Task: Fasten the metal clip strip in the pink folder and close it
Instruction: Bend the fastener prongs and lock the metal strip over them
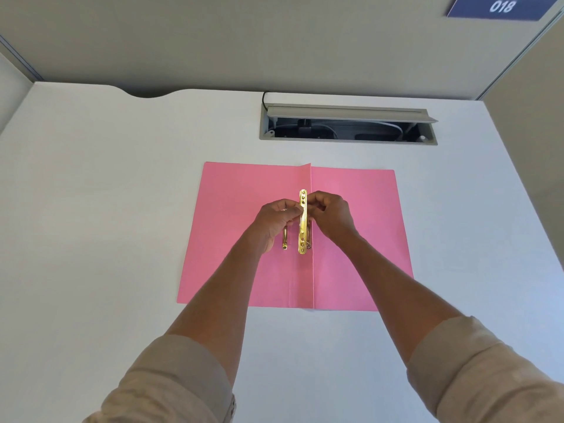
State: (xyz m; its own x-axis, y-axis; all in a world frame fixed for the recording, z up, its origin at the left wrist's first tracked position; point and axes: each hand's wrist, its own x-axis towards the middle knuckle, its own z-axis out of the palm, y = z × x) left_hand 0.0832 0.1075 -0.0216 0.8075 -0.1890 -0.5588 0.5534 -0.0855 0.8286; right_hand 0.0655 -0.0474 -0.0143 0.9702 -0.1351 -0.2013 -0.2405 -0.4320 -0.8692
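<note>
Both beige sleeves reach in over the white counter. The left hand and right hand, fingers curled, pinch the long perforated gold metal clip strip along the spine of the open pink paper folder. Another gold prong piece lies under the left hand. Beyond, a grey cable tray stands open.

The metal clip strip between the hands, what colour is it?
Shiny gold, brass-like; the metal clip strip shows clearly in the head view.
</note>
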